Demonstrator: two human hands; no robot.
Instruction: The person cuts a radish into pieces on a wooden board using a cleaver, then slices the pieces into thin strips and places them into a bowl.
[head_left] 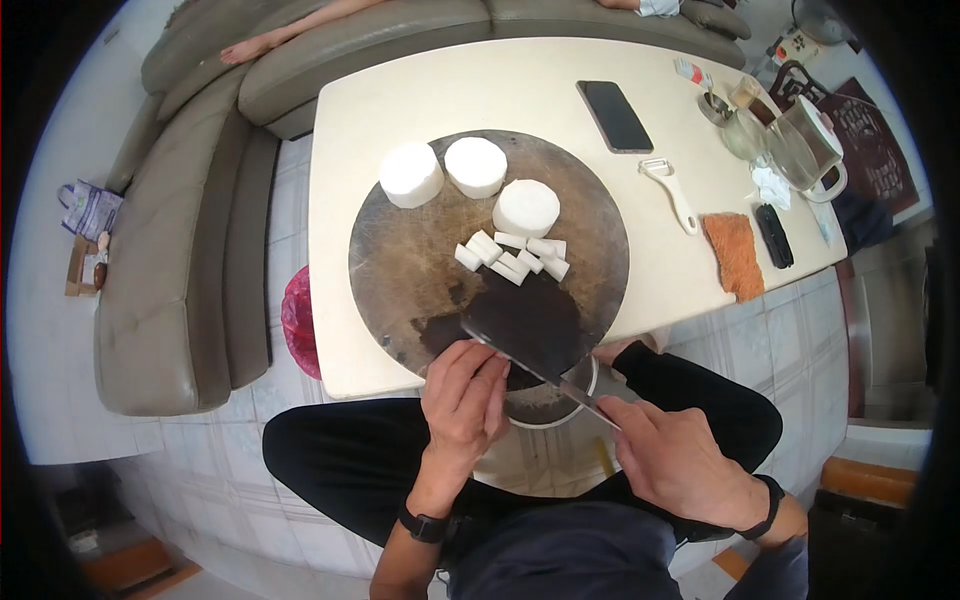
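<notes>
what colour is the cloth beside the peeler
The cloth is orange, shown best in the head view.

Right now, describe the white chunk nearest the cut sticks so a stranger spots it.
On the cream table lies a round dark cutting board. Three thick white chunks line its far side; pick the rightmost chunk, just behind the pile of small cut sticks.
</notes>
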